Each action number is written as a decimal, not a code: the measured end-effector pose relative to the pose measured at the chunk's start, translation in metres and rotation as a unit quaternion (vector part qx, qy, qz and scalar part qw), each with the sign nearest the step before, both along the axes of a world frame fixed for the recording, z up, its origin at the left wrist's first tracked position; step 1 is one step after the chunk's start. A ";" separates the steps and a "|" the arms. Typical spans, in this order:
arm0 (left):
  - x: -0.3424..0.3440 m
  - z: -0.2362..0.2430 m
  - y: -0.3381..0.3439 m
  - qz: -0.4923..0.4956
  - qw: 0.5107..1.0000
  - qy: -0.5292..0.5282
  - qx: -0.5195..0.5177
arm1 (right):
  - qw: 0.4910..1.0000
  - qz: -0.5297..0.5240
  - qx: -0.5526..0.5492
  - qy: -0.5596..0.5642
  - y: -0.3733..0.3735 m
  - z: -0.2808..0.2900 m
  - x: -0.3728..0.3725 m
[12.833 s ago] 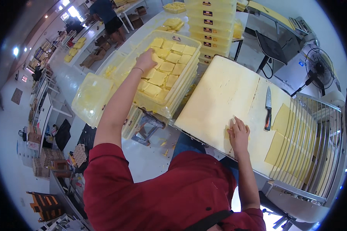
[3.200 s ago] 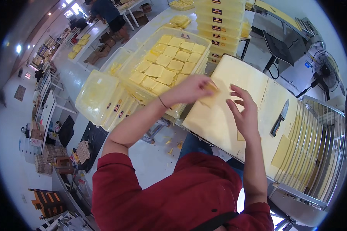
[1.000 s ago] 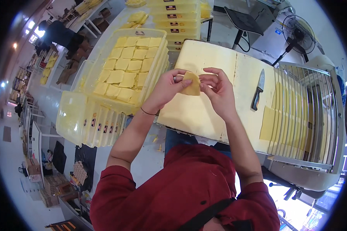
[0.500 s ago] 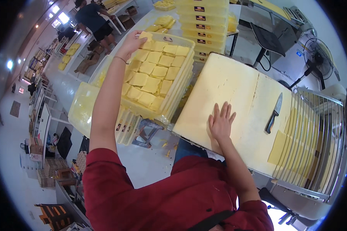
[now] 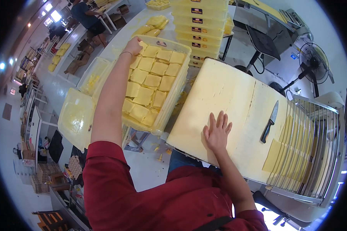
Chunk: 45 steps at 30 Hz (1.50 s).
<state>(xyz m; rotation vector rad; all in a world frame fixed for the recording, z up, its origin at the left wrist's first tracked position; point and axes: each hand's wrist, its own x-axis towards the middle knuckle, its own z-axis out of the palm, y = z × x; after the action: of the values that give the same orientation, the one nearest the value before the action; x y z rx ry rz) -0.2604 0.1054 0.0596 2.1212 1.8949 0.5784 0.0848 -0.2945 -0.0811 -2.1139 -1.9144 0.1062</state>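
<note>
My left hand (image 5: 133, 46) is at the far left corner of a clear plastic tub (image 5: 162, 122), its fingers curled at a square yellow dough sheet (image 5: 143, 45) there; the fingertips are partly hidden. Rows of similar dough sheets (image 5: 146, 64) fill the tub, some overlapping. My right hand (image 5: 217, 133) lies flat with fingers spread on the pale belt (image 5: 229, 92) of a machine, holding nothing. To its right, a knife (image 5: 270, 122) with a dark handle rests on the belt. Beyond the knife, a flat yellow dough sheet (image 5: 272, 156) runs under a metal bar guard (image 5: 310, 146).
Stacked yellowish tubs (image 5: 196, 29) stand behind the filled one. A clear lid (image 5: 75, 115) sits left of my left arm. Bagged yellow dough (image 5: 152, 26) lies on the far table. A fan (image 5: 314, 63) and a black stool (image 5: 262, 42) are at the far right. Another person (image 5: 86, 17) works far left.
My left hand has lowered at the tub's corner, where the dough sheet it lifted now sits lower. My right hand stays flat on the belt. The whole view has shifted slightly.
</note>
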 end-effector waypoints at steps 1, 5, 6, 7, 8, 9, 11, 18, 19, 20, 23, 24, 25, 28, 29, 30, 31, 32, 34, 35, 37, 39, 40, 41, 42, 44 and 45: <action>0.000 0.002 -0.005 0.002 0.999 0.042 0.020 | 1.000 0.001 -0.001 0.000 0.000 0.002 -0.001; -0.024 -0.005 -0.006 -0.049 0.983 0.170 0.044 | 1.000 0.011 0.007 0.005 0.002 0.002 -0.005; -0.037 -0.005 -0.012 -0.038 0.984 0.172 0.034 | 1.000 0.020 0.012 0.008 0.001 0.001 -0.006; -0.045 0.002 -0.022 -0.103 0.976 0.180 0.063 | 1.000 0.030 0.001 0.009 -0.001 -0.002 -0.004; -0.048 0.015 -0.036 -0.171 0.963 0.186 0.093 | 1.000 0.025 0.010 0.013 0.000 -0.006 0.000; -0.053 0.027 -0.056 -0.165 0.965 0.187 0.083 | 0.999 0.022 0.019 0.017 0.001 -0.010 0.003; -0.054 0.065 -0.115 -0.162 0.985 -0.056 -0.015 | 0.999 0.028 0.029 0.027 0.001 -0.015 0.004; -0.145 0.003 -0.265 0.202 0.871 -0.347 0.283 | 0.928 0.120 -0.045 0.350 0.002 0.014 -0.040; -0.147 -0.015 -0.279 0.225 0.859 -0.389 0.245 | 0.916 0.160 0.019 0.368 -0.004 0.019 -0.066; -0.145 -0.030 -0.291 0.246 0.843 -0.430 0.208 | 0.898 0.200 0.082 0.384 -0.013 0.026 -0.097; -0.127 -0.057 -0.315 0.267 0.832 -0.471 0.122 | 0.861 0.211 -0.032 0.462 -0.027 0.057 -0.151; -0.122 -0.058 -0.320 0.265 0.833 -0.471 0.122 | 0.850 0.206 -0.050 0.483 -0.027 0.062 -0.160; -0.117 -0.058 -0.326 0.249 0.841 -0.467 0.114 | 0.838 0.202 -0.069 0.502 -0.027 0.066 -0.167; -0.122 -0.053 -0.337 0.215 0.857 -0.457 0.101 | 0.825 0.191 -0.085 0.524 -0.026 0.062 -0.183; -0.137 -0.054 -0.340 0.198 0.882 -0.424 0.061 | 0.825 0.181 -0.085 0.528 -0.026 0.058 -0.188; -0.151 -0.053 -0.346 0.183 0.902 -0.390 0.022 | 0.825 0.173 -0.087 0.531 -0.026 0.057 -0.194; -0.163 -0.054 -0.349 0.168 0.920 -0.353 -0.017 | 0.823 0.177 -0.086 0.532 -0.027 0.055 -0.200; -0.164 -0.052 -0.352 0.167 0.921 -0.352 -0.015 | 0.819 0.161 -0.088 0.544 -0.028 0.055 -0.206; -0.168 -0.049 -0.365 0.133 0.912 -0.388 -0.017 | 0.807 0.132 -0.092 0.568 -0.028 0.056 -0.217; -0.168 -0.045 -0.371 0.116 0.907 -0.405 -0.017 | 0.806 0.134 -0.090 0.570 -0.026 0.052 -0.222; -0.167 -0.035 -0.381 0.110 0.893 -0.435 -0.015 | 0.798 0.148 -0.084 0.579 -0.020 0.047 -0.231; -0.165 -0.024 -0.391 0.099 0.861 -0.498 -0.017 | 0.793 0.157 -0.081 0.583 -0.018 0.043 -0.237; -0.166 -0.019 -0.399 0.101 0.861 -0.497 -0.015 | 0.769 0.151 -0.108 0.612 -0.019 0.047 -0.239; -0.168 -0.014 -0.406 0.099 0.842 -0.530 -0.026 | 0.744 0.143 -0.135 0.639 -0.019 0.050 -0.242; -0.171 -0.009 -0.412 0.094 0.822 -0.561 -0.037 | 0.718 0.134 -0.159 0.665 -0.018 0.051 -0.242; -0.176 -0.003 -0.423 0.086 0.801 -0.591 -0.050 | 0.684 0.171 -0.226 0.673 -0.014 0.052 -0.240; -0.180 0.001 -0.429 0.091 0.831 -0.545 -0.061 | 0.645 0.207 -0.292 0.675 -0.014 0.053 -0.240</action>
<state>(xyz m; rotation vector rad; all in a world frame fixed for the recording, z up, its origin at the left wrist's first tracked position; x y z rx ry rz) -0.4407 -0.3233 0.0603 1.0471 1.3477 1.2964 -0.1550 -0.3083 -0.0285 -0.9259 -1.2420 1.9525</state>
